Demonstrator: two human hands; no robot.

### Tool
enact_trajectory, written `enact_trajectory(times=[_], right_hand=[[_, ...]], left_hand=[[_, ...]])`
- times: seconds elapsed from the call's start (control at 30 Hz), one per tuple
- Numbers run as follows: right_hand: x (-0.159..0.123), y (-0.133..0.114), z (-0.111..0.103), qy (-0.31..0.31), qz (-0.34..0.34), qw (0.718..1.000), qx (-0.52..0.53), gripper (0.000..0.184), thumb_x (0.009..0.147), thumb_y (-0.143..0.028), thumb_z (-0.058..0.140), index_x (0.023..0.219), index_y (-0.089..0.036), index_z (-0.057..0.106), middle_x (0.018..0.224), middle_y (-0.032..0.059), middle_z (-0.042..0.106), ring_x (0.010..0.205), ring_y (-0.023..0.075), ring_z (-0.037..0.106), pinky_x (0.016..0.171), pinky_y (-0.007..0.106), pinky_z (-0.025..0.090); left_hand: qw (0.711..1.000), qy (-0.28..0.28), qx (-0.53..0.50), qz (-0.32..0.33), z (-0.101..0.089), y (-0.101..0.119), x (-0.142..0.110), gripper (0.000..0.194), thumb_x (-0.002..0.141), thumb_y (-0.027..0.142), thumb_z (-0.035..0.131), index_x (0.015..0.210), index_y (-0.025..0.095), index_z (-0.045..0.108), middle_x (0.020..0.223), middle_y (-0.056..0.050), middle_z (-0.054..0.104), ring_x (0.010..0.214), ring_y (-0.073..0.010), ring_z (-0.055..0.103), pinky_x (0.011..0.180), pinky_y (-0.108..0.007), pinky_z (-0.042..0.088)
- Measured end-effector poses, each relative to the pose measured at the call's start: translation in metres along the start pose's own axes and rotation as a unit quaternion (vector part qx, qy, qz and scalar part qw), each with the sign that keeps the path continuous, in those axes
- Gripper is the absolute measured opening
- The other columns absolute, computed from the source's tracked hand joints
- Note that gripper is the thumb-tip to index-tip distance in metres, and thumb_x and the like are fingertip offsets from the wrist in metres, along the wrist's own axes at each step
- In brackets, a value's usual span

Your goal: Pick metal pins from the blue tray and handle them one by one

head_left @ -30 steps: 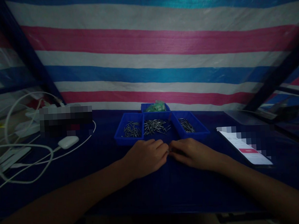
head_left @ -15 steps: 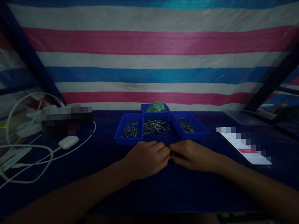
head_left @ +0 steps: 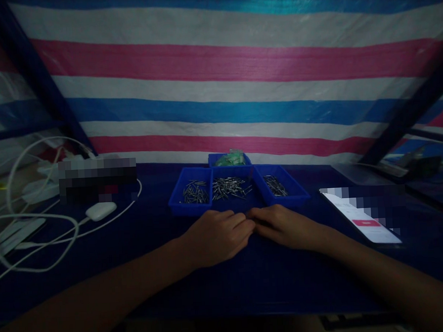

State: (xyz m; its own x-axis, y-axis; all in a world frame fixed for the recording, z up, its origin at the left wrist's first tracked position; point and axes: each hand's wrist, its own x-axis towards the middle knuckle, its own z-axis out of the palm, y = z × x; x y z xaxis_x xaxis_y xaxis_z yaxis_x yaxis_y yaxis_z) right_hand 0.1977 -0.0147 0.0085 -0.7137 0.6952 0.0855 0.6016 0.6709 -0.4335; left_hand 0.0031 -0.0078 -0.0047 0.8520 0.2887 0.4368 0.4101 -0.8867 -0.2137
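My left hand (head_left: 220, 238) and my right hand (head_left: 284, 227) meet over the dark blue table, just in front of several blue bins. The fingers of both are curled and pressed together at the tips. Whatever lies between them is hidden. Behind my left hand is the left blue bin (head_left: 190, 210), with thin metal pins (head_left: 196, 192) in it. A larger heap of similar metal pins (head_left: 228, 187) lies in the middle. Beyond my right hand stands the right blue bin (head_left: 293, 200), also holding thin metal pieces (head_left: 275, 186).
A back blue bin (head_left: 213, 159) holds green, clear-looking plastic pieces (head_left: 231, 158). White cables (head_left: 77, 233) and a white charger-like case (head_left: 101, 211) lie at left. A lit phone (head_left: 379, 234) lies at right. Striped sheeting (head_left: 220, 67) hangs behind the table.
My fingertips have shifted slightly against each other, the left fingers reaching a little further right and the right hand edging up and left. The bins stay put.
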Motion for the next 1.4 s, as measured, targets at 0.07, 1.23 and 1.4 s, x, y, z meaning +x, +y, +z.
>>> enact_trajectory(times=[0.07, 1.23, 1.4], right_hand=[[0.0, 0.0, 0.0, 0.003, -0.001, 1.0, 0.002, 0.011, 0.085, -0.017, 0.038, 0.083, -0.016, 0.049, 0.069, -0.001, 0.054, 0.06, 0.0089, 0.05, 0.055, 0.022, 0.034], [-0.003, -0.003, -0.004, 0.061, -0.007, 0.998, 0.027, 0.016, 0.085, -0.023, 0.041, 0.094, -0.016, 0.052, 0.07, -0.0009, 0.057, 0.062, 0.0091, 0.054, 0.056, 0.022, 0.038], [-0.004, -0.003, -0.003, 0.04, -0.016, 0.999, 0.014, 0.018, 0.085, -0.023, 0.04, 0.096, -0.016, 0.053, 0.073, 0.0002, 0.058, 0.065, 0.0098, 0.054, 0.059, 0.023, 0.039]], left_hand=[[1.0, 0.003, -0.003, 0.001, -0.001, 0.0, 0.0, 0.019, 0.085, 0.021, 0.036, 0.095, 0.015, 0.051, 0.075, 0.0, 0.055, 0.066, -0.0114, 0.052, 0.052, -0.023, 0.039], [0.939, -0.049, -0.267, -0.211, 0.006, -0.006, 0.005, 0.004, 0.077, 0.019, 0.049, 0.075, 0.017, 0.053, 0.06, 0.006, 0.051, 0.054, -0.0074, 0.046, 0.049, -0.019, 0.031], [0.929, -0.062, -0.29, -0.223, 0.007, -0.007, 0.005, 0.005, 0.075, 0.019, 0.05, 0.073, 0.017, 0.053, 0.06, 0.005, 0.051, 0.054, -0.0075, 0.046, 0.05, -0.02, 0.031]])
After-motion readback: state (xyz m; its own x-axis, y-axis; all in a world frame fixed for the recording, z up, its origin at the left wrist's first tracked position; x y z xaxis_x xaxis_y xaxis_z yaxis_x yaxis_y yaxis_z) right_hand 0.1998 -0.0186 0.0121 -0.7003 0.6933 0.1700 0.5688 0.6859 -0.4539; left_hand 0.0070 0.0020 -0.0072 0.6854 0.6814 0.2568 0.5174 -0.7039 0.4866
